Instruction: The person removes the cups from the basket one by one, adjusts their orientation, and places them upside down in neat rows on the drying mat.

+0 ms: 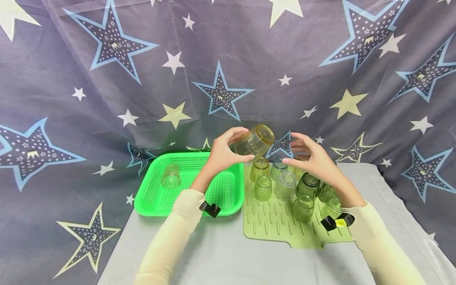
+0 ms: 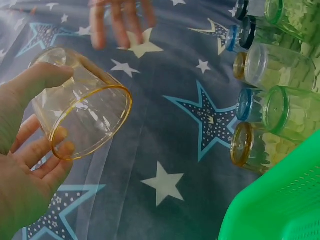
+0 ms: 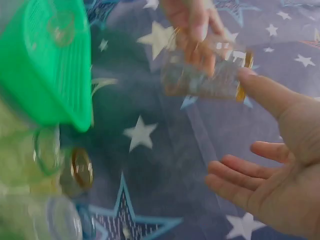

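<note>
In the head view my left hand (image 1: 225,149) holds a clear glass with an amber rim (image 1: 253,143), lifted above the back of the table and tilted to the right. Thumb and fingers wrap its sides, and the left wrist view shows the amber rim of the glass (image 2: 92,122) whole. My right hand (image 1: 315,160) hovers to its right with fingers spread and nothing in its grasp, over several tinted glasses (image 1: 263,189) on a green drying mat (image 1: 268,227). In the right wrist view the thumb of the right hand (image 3: 280,145) overlaps the amber rim.
A bright green plastic basket (image 1: 156,212) stands left of the mat, with one clear glass (image 1: 171,177) inside it. Glasses in green, amber, blue and clear tints crowd the mat. A grey star-patterned curtain (image 1: 199,47) hangs behind the white table (image 1: 228,253).
</note>
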Demonstrator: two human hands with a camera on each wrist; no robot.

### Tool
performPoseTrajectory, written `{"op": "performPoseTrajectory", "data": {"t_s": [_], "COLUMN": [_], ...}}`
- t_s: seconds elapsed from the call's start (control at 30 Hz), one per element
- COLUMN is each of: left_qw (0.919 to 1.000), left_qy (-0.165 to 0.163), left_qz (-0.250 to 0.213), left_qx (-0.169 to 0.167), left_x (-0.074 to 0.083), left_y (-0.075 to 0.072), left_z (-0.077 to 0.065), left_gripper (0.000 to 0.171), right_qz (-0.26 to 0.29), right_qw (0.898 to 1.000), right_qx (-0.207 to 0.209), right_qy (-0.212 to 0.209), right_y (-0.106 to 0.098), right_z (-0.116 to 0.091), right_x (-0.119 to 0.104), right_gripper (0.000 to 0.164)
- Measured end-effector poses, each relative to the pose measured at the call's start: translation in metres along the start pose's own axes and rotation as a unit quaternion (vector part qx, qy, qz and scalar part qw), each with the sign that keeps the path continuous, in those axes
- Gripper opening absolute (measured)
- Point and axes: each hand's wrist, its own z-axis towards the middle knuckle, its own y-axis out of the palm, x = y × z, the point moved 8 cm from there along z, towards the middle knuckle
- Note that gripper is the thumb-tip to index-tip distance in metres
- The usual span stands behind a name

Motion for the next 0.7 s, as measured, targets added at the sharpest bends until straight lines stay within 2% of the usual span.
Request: {"op": "performPoseTrajectory", "data": {"t_s": [0.1,0.23,0.47,0.6,0.7], "left_qw": [0.9999,0.9992,0.9953,0.9901,0.9864], "left_qy": [0.002,0.008,0.027,0.044,0.047], "left_qz": [0.007,0.028,0.08,0.123,0.148], "left_qx": [-0.013,-0.027,-0.047,-0.052,-0.053], "left_x": [0.002,0.006,0.017,0.025,0.028], "left_y": [0.007,0.014,0.025,0.031,0.036], "left_z": [-0.002,-0.002,-0.001,0.0,0.001], "left_gripper": [0.071,0.07,0.07,0.069,0.068], "right_qz": [0.062,0.118,0.14,0.137,0.155], "right_qw": [0.998,0.993,0.99,0.991,0.988], "right_qx": [-0.003,-0.011,-0.006,0.001,0.006], "right_qy": [-0.005,-0.004,0.003,0.004,0.003], "right_y": [0.006,0.013,0.022,0.026,0.027], "right_z": [0.005,0.011,0.02,0.019,0.017], "right_x": [-0.01,-0.016,-0.019,-0.017,-0.014], "right_gripper": [0.08,0.08,0.081,0.08,0.078]}}
